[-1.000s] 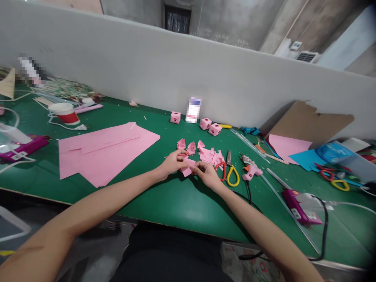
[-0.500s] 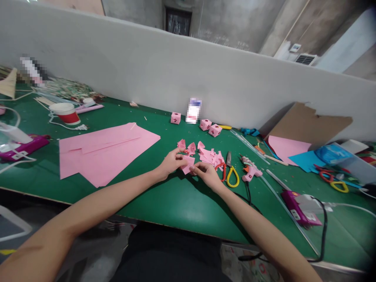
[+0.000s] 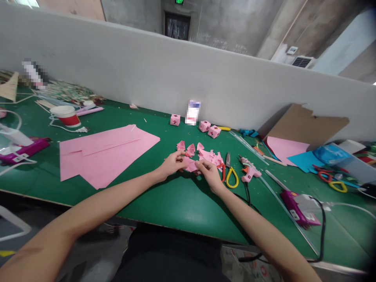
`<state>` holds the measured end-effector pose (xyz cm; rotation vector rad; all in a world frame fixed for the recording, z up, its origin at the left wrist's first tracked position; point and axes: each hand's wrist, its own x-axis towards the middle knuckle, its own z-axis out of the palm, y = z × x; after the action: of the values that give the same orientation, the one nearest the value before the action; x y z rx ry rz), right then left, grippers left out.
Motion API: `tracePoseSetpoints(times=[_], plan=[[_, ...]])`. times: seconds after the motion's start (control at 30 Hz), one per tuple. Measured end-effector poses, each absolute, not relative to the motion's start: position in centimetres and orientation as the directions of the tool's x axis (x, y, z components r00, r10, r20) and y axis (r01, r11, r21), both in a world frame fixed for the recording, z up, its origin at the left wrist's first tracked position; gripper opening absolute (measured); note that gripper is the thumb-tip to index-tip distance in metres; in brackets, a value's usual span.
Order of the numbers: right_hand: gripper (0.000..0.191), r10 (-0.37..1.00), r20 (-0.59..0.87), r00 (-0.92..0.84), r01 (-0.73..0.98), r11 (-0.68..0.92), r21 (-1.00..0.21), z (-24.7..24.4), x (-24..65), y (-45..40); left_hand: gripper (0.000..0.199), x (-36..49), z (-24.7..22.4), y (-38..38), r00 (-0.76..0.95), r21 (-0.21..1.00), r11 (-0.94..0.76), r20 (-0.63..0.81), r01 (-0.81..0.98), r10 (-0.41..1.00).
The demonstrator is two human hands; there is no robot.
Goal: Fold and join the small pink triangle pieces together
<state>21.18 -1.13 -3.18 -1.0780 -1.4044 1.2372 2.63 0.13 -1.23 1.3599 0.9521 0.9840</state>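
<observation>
A small piece of pink paper (image 3: 190, 164) is held just above the green table (image 3: 164, 207) between my two hands. My left hand (image 3: 173, 163) pinches its left side, and my right hand (image 3: 209, 172) pinches the right edge. Just beyond my fingers lie several small folded pink paper pieces (image 3: 190, 149). A heap of pink paper scraps (image 3: 212, 157) sits behind my right hand. To the right of that hand are scissors (image 3: 232, 177) with red and yellow handles. Farther back stand three pink paper cubes (image 3: 205, 126) with diamond-shaped holes.
Large pink paper sheets (image 3: 108, 156) lie on the left. A pink glue gun (image 3: 250, 172) with a black cable is right of the scissors, near a purple power strip (image 3: 299, 209). A paper cup (image 3: 66, 116) stands at the left. A grey partition (image 3: 132, 74) edges the table's back.
Both hands have shifted slightly, and the small pink paper has tilted from a facing square to a flatter, narrower shape. My right fingers have moved a little up and right.
</observation>
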Motion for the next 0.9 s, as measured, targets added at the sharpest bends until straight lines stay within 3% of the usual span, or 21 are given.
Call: tracePoseSetpoints(times=[0.37,0.73,0.9], plan=[[0.041,0.977,0.053,-0.206,-0.049,0.043,-0.998,-3.03,21.44,-1.2,0.044,2.55,-1.05,0.12,0.262,0.987,0.03,0.013,-0.159,0.965],[0.04,0.963,0.08,-0.257,0.021,0.088,-0.996,-2.96,21.51,-1.07,0.046,2.72,-0.83,-0.18,0.272,0.979,0.086,-0.034,-0.182,0.962],[0.038,0.963,0.082,-0.256,0.043,0.096,-0.994,-2.61,21.25,-1.26,0.044,2.58,-1.27,0.09,0.292,0.993,0.018,0.018,-0.12,0.956]])
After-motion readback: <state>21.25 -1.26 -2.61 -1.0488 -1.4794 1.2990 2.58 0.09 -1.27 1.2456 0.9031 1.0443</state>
